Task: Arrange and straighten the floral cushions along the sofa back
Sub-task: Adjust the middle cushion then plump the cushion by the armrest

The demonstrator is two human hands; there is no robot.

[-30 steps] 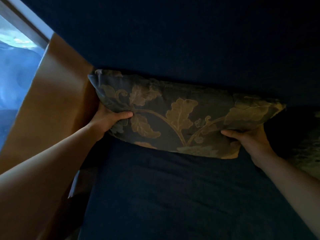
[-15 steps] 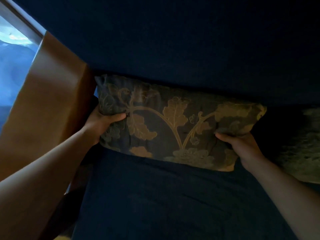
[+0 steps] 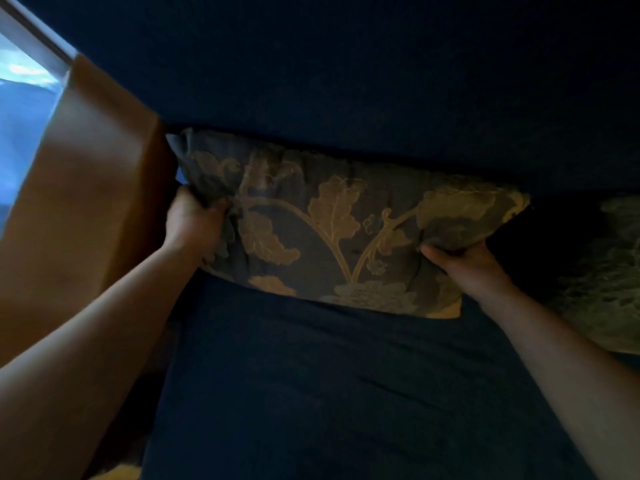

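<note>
Beside the floral cushion (image 3: pixel 332 233), on its left, a tan curtain (image 3: pixel 86 188) is hanging against a strip of bright window (image 3: pixel 24 84). The left hand (image 3: pixel 194 223) is bunching the cushion's left edge, fingers now curled tight into the fabric where a moment ago the thumb was lying flat across it. The cushion itself is leaning against the dark blue sofa back (image 3: pixel 381 81), its lower edge now resting on the seat (image 3: pixel 346 393) instead of being held up off it. The right hand (image 3: pixel 464 261) is gripping the cushion's lower right corner, thumb on the front face. Right of the cushion, apart from it, a second floral cushion (image 3: pixel 602 271) is lying half in shadow. The cushion being handled seems nearly set, though its top edge is sloping down to the right, so it likely needs levelling.
</note>
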